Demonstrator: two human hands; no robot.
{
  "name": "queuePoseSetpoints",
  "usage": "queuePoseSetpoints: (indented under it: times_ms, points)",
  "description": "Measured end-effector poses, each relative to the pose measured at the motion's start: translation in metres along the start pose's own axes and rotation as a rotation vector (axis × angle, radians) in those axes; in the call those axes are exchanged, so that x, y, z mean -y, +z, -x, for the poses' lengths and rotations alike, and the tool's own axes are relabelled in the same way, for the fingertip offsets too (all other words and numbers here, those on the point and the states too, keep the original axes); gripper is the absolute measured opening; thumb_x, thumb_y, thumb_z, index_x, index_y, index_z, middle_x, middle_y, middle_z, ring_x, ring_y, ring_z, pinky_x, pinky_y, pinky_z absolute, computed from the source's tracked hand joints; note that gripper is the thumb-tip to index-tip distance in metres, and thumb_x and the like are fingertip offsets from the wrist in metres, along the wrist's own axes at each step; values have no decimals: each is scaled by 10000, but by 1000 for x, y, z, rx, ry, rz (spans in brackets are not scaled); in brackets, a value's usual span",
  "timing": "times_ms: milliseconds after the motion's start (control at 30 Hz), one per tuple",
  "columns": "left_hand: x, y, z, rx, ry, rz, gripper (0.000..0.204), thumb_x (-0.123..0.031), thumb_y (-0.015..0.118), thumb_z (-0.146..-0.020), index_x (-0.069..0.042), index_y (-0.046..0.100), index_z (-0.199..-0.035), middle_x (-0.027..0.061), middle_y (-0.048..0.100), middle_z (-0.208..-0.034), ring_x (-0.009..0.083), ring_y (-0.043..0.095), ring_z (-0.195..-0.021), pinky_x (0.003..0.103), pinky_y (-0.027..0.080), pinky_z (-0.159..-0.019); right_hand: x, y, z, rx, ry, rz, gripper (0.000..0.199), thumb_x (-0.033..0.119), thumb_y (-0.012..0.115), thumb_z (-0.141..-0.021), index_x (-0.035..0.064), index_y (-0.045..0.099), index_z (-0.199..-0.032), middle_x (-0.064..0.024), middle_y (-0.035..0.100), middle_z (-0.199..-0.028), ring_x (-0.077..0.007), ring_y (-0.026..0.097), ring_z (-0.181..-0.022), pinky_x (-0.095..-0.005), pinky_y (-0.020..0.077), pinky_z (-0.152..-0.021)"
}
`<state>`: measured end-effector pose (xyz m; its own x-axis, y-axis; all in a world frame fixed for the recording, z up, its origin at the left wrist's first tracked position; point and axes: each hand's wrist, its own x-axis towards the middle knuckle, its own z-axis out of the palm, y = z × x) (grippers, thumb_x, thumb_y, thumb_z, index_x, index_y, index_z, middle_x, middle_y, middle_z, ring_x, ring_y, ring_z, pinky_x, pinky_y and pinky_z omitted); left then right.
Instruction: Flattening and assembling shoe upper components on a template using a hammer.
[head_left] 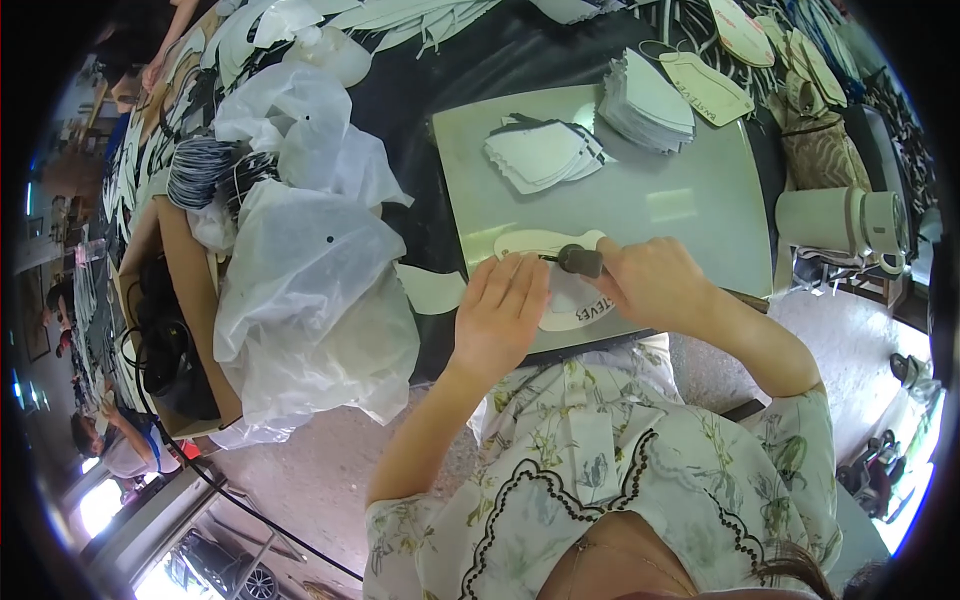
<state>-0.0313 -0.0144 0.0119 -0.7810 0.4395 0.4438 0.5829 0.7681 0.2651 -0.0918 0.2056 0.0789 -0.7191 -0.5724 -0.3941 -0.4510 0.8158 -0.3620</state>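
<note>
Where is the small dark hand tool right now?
In the head view, the small dark hand tool is in the right hand, its tip on the white insole-shaped piece at the grey work board's near edge, beside the flat left hand.

- A stack of white cut pieces [648,100] lies at the far edge of the grey board [690,200].
- A second, flatter pile [540,152] lies left of it.
- Crumpled plastic bags [310,290] cover the surface at the left.
- A pale mug [845,222] lies on its side at the right.
</note>
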Motion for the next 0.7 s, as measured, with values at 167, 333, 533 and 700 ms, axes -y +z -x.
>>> queuePoseSetpoints:
  times_ms: [167, 333, 533, 700]
  points:
    - [-4, -3, -1, 31, -25, -23, 387, -136, 733, -819, -14, 633, -1172, 102, 687, -1148, 278, 619, -1115, 432, 480, -968, 2, 1, -3, -57, -34, -17, 361, 337, 525, -997, -14, 538, -913, -154, 648, -636, -368, 655, -598, -468, 506, -548]
    - [2, -2, 2, -3, -179, 217, 354, -112, 714, -832, -23, 653, -1169, 104, 640, -1153, 296, 600, -1097, 434, 475, -929, 5, -2, -8, 34, -5, 29, 378, 354, 519, -1000, -13, 539, -912, -157, 647, -634, -365, 659, -603, -463, 509, -554]
    - [2, -1, 1, -7, -120, 130, 349, -103, 717, -818, -49, 675, -1160, 96, 583, -1169, 304, 581, -1084, 436, 469, -899, 4, -2, -6, -3, -11, 41, 391, 367, 512, -1005, -10, 545, -910, -157, 647, -632, -357, 665, -612, -461, 511, -561]
    - [2, 1, -1, -26, -120, 95, 330, -107, 722, -810, -52, 686, -1134, 89, 591, -1138, 295, 584, -1067, 437, 458, -901, 4, -7, -10, -90, -91, 60, 383, 371, 501, -1012, 6, 556, -911, -153, 644, -640, -365, 659, -614, -466, 510, -561]
